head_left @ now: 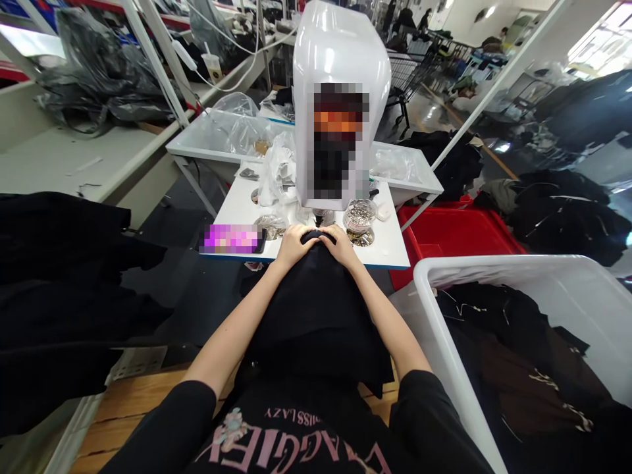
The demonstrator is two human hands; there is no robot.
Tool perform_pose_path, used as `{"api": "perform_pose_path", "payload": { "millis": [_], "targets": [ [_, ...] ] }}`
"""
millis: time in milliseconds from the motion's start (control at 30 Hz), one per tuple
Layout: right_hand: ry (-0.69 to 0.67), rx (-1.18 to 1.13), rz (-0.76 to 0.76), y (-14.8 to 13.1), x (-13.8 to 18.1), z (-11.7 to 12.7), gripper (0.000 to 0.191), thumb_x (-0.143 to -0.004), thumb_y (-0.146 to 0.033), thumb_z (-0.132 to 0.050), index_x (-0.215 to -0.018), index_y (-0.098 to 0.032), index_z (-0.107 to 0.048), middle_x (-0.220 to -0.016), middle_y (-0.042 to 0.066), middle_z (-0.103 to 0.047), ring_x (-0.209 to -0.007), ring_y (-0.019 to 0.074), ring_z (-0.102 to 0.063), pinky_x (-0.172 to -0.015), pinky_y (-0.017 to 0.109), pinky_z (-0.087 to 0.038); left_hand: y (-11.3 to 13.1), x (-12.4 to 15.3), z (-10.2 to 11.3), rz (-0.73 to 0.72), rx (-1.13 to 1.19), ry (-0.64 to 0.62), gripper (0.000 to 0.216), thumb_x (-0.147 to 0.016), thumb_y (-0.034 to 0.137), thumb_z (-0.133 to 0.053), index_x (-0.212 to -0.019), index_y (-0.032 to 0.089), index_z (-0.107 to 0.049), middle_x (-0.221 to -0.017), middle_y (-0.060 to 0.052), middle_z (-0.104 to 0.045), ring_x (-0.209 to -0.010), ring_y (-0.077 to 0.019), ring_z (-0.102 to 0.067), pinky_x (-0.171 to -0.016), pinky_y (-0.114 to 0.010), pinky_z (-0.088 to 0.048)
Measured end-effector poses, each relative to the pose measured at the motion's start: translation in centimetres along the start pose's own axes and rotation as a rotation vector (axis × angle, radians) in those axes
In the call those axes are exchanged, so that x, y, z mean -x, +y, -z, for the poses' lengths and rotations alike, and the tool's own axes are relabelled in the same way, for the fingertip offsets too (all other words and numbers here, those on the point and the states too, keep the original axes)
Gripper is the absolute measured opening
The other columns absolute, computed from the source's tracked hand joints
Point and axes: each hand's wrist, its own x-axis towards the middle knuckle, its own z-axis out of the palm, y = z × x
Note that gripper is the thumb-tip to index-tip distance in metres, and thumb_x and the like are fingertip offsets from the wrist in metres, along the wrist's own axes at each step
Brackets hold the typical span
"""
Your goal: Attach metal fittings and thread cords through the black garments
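Note:
My left hand point(295, 245) and my right hand point(340, 245) grip the gathered edge of a black garment point(316, 316), which runs from my lap up onto the white worktable point(380, 249). Both hands sit close together, just in front of the needle-like press head point(320, 217) of a white snap-fastening machine point(336, 79). The fabric reaches toward that head, and the spot under it is mostly hidden by my hands. A clear jar of small metal fasteners point(359, 217) stands to the right of my right hand.
A phone point(232, 238) with a blurred screen lies at the table's left edge. Behind the machine are white trays point(207, 141) holding plastic bags. A white bin of black garments point(518, 342) sits at lower right, a red crate point(454, 240) beyond it, and more black clothing lies at left.

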Motion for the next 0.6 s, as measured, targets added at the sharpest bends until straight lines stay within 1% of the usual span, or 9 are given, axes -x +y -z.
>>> {"api": "perform_pose_path", "payload": {
  "millis": [267,400,600],
  "targets": [
    [-0.002,0.001,-0.02,0.0,0.04,-0.12,0.022,-0.088,-0.029,-0.05,-0.105,-0.02,-0.062,-0.101,0.008,-0.06,-0.099,0.019,-0.053,-0.091,0.034,-0.041,0.11,0.08,0.04,0.019,-0.003,-0.002,0.027,-0.081,0.039,-0.056,-0.098,0.019,-0.063,-0.095,-0.007,-0.064,-0.093,-0.022,-0.056,-0.087,-0.034,-0.041],
    [-0.001,0.015,-0.038,0.06,0.11,-0.14,0.021,-0.088,-0.028,-0.05,-0.104,-0.021,-0.061,-0.102,0.007,-0.06,-0.098,0.0193,-0.053,-0.09,0.034,-0.041,0.05,0.09,-0.05,0.033,0.006,0.006,0.026,-0.079,0.038,-0.059,-0.097,0.019,-0.063,-0.094,-0.006,-0.064,-0.093,-0.0225,-0.056,-0.087,-0.034,-0.042],
    [-0.039,0.088,-0.116,-0.3,0.16,0.17,0.018,-0.086,-0.028,-0.053,-0.101,-0.02,-0.06,-0.105,0.007,-0.061,-0.102,0.0203,-0.053,-0.092,0.035,-0.038,-0.06,0.13,-0.16,0.021,0.008,0.001,0.026,-0.08,0.038,-0.057,-0.097,0.019,-0.062,-0.098,-0.007,-0.064,-0.096,-0.0232,-0.055,-0.089,-0.036,-0.04]
  ]
}}
